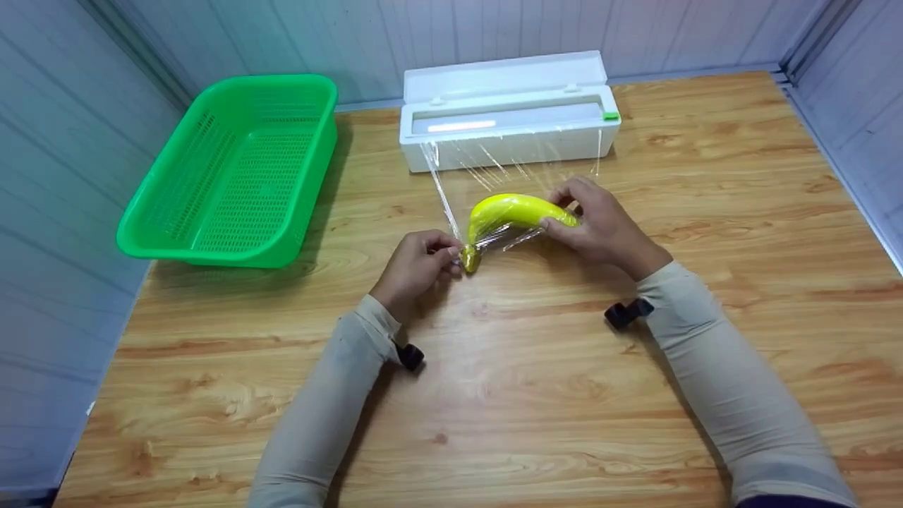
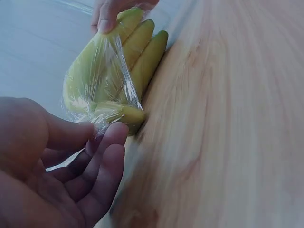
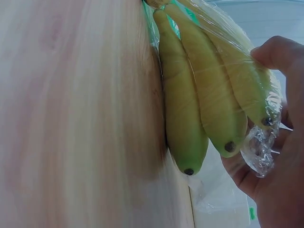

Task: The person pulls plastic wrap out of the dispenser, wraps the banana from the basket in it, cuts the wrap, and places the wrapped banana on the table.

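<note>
A bunch of yellow bananas lies on the table, partly covered in clear cling film. By the stem end, my left hand pinches a gathered bit of the film between thumb and fingers. My right hand grips the bananas at their tip end, thumb on the near side, with crumpled film by its fingers in the right wrist view. Stretched film runs from the bananas back to a white cling film dispenser box, whose lid stands up. The right hand's other fingers are partly hidden behind the fruit.
At the left of the wooden table stands a green plastic basket. The dispenser box sits near the back wall, with a green piece at its right end. Panelled walls border the table's back and sides.
</note>
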A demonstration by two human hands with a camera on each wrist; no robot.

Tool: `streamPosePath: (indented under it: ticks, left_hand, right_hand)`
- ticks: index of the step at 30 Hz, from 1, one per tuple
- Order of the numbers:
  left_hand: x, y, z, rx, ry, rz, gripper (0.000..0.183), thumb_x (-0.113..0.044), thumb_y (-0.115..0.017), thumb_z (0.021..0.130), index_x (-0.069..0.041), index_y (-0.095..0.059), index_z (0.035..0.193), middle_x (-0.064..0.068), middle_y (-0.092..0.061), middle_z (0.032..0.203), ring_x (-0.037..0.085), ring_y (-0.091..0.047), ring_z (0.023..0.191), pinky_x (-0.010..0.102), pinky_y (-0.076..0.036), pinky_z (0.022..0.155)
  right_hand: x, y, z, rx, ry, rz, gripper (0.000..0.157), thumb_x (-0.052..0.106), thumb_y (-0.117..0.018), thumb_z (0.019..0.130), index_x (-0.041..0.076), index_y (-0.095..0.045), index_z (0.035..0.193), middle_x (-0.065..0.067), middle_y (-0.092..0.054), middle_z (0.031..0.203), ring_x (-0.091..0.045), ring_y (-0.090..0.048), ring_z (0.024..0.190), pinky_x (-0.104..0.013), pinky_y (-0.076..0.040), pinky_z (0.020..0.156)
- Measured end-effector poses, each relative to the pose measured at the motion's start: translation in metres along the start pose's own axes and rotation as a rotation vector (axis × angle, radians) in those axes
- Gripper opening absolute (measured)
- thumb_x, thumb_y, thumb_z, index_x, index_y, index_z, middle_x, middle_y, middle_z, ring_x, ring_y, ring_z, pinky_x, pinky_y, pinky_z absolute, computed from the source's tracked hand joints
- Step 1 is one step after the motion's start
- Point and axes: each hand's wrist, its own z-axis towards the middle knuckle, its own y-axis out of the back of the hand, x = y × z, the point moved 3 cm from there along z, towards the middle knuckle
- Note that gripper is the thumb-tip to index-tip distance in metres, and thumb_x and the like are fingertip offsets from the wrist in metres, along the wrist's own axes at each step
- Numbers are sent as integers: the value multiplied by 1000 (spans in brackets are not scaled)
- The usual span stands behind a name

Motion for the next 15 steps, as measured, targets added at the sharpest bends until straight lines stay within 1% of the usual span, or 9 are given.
streamPosePath:
  ticks: [2,3,4,5,7,9,11,13,15]
  left_hand:
    - [1,0,0,-9,6,-4,9,-5,-55,90,-2,-59,97,15,-60,87,26,-63,70,27,-41,47]
    - [1,-1,0,-17,-6,19,8,-5,-55,90,-3,-57,97,14,-59,86,25,-62,70,27,-42,47]
    - [1,-1,0,-27,-28,70,8,-6,-55,90,-4,-55,97,13,-59,86,24,-62,69,28,-43,48]
    - [0,-1,-1,-41,-66,146,7,-8,-56,89,-5,-54,96,10,-59,85,22,-61,70,28,-45,50]
    - [-5,-2,-2,-91,-167,353,6,-11,-59,88,-9,-56,93,5,-61,83,16,-60,71,28,-46,55]
    - [-10,-4,-5,-150,-267,561,3,-13,-59,86,-12,-60,89,-1,-63,82,11,-58,72,27,-47,62]
    - [-16,-6,-8,-211,-349,738,6,-14,-60,85,-16,-66,85,-6,-64,81,8,-57,74,26,-45,68]
    - [-19,-8,-11,-241,-385,843,9,-17,-59,84,-18,-69,85,-9,-65,81,7,-58,75,28,-46,70]
    - [-19,-8,-13,-255,-390,891,11,-20,-59,84,-19,-70,85,-10,-66,82,8,-59,75,29,-46,69]
  right_hand:
    - [0,0,0,-1,-5,7,30,32,-68,80,12,-53,98,2,-52,95,-15,-50,92,-34,-43,72]
    - [0,0,-1,-2,-6,10,30,33,-68,80,12,-53,98,2,-51,95,-15,-50,92,-33,-43,72]
    - [-1,0,-1,-4,-6,14,30,33,-68,80,12,-53,98,3,-51,95,-15,-50,92,-33,-42,72]
    - [-1,0,-1,-4,-6,19,30,33,-68,80,12,-54,98,2,-51,95,-15,-50,92,-33,-42,71]
    - [-1,0,-1,-4,-8,30,30,33,-67,81,12,-54,98,2,-52,95,-15,-50,92,-33,-42,71]
    - [-1,1,-1,-3,-12,39,30,33,-67,81,12,-54,98,2,-52,95,-15,-50,92,-34,-42,72]
    - [-1,2,-1,5,-21,48,30,34,-67,81,13,-55,98,3,-52,96,-15,-50,92,-34,-42,72]
    - [-1,3,-1,24,-32,48,32,36,-67,81,13,-55,99,3,-53,97,-14,-51,93,-34,-43,73]
    - [1,5,0,52,-33,46,32,38,-66,82,13,-56,100,3,-54,98,-14,-52,94,-34,-45,75]
